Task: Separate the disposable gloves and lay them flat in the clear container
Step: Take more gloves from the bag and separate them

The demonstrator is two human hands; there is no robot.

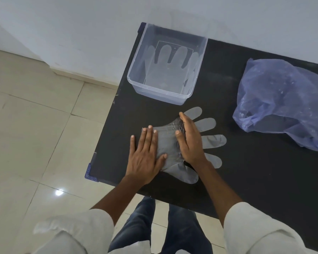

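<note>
A thin translucent disposable glove (210, 141) lies flat on the black table (255, 180), fingers spread to the right, cuff to the left. My left hand (145, 154) presses flat on its cuff end, fingers apart. My right hand (190, 138) lies across the glove's palm, where the plastic wrinkles under it. The clear container (160, 93) stands just beyond, at the table's far left corner. At least one glove (170, 70) lies flat on its bottom, fingers pointing away from me.
A crumpled blue plastic bag (281, 105) sits on the table at the right. The table's left edge (101, 143) runs close to my left hand, with tiled floor (35, 134) beyond. A white wall stands behind the container.
</note>
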